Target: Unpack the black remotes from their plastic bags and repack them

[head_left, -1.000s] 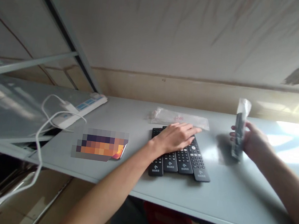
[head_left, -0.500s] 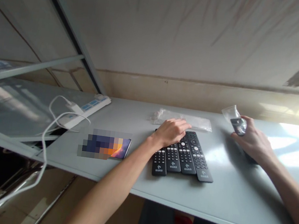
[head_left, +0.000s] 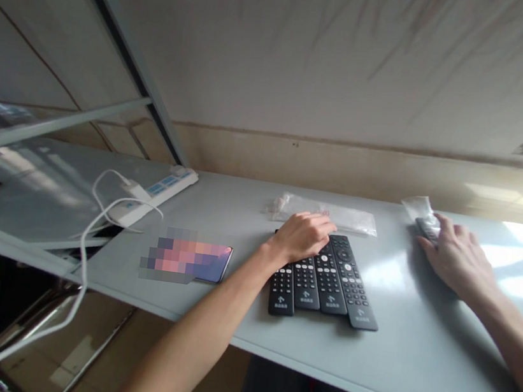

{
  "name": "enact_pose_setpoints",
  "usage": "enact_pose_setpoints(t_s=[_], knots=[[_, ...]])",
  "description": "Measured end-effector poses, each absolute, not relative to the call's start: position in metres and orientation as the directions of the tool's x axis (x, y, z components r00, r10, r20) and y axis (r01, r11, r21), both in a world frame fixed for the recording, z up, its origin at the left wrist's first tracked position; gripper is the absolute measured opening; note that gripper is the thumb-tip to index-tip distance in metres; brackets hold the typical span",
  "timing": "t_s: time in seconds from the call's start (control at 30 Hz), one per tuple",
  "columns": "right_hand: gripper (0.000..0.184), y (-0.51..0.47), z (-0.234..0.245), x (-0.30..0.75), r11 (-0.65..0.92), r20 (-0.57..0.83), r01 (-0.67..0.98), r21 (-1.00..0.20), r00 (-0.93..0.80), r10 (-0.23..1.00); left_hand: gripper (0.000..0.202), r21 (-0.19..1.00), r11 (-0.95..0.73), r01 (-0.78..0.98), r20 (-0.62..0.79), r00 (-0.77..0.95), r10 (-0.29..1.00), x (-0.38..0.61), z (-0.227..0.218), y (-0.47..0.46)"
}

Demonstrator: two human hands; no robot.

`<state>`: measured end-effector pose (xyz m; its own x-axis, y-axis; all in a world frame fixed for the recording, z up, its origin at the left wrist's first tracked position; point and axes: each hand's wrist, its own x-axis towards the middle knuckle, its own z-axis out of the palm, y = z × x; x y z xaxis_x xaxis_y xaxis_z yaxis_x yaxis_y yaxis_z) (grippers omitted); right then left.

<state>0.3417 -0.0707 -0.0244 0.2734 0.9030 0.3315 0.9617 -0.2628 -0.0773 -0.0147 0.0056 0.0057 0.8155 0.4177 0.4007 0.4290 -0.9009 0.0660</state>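
Several black remotes (head_left: 327, 282) lie side by side on the grey table (head_left: 415, 345). My left hand (head_left: 302, 237) rests on their far ends, with its fingers curled down over the left ones. My right hand (head_left: 458, 260) lies flat on the table at the right, fingers stretched over a remote in a clear bag (head_left: 425, 219). Only the far end of that remote and its bag show past my fingertips.
A small heap of clear plastic bags (head_left: 336, 213) lies behind the remotes. A phone (head_left: 214, 264) lies left of them. A white power strip (head_left: 164, 186) with a cable (head_left: 86, 243) sits at the far left, beside a metal shelf frame (head_left: 54, 120).
My right hand has lowered the bagged remote from upright in the air down flat onto the table. My left hand has gone from flat on the remotes to curled over their far ends.
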Motion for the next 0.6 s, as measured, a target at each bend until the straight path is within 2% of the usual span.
enact_pose_setpoints(t_s=[0.1,0.3,0.43,0.6], knots=[[0.074,-0.071,-0.024,0.331,-0.129,0.458,0.989,-0.073,0.148,0.876,0.024,0.056,-0.904,0.423,0.397,0.822,0.409,-0.014,0.006,0.005],[0.056,-0.077,-0.013,0.295,0.242,0.621,0.954,-0.178,-0.082,0.780,0.023,-0.013,-0.888,0.459,0.424,0.807,0.411,-0.015,0.012,0.003],[0.055,-0.082,-0.008,0.276,0.351,0.595,0.921,-0.171,-0.187,0.782,0.023,-0.063,-0.885,0.462,0.438,0.809,0.391,-0.013,0.018,0.000],[0.057,-0.083,-0.014,0.273,0.381,0.512,0.897,-0.225,-0.224,0.829,0.022,-0.016,-0.882,0.471,0.420,0.804,0.421,-0.011,0.011,0.003]])
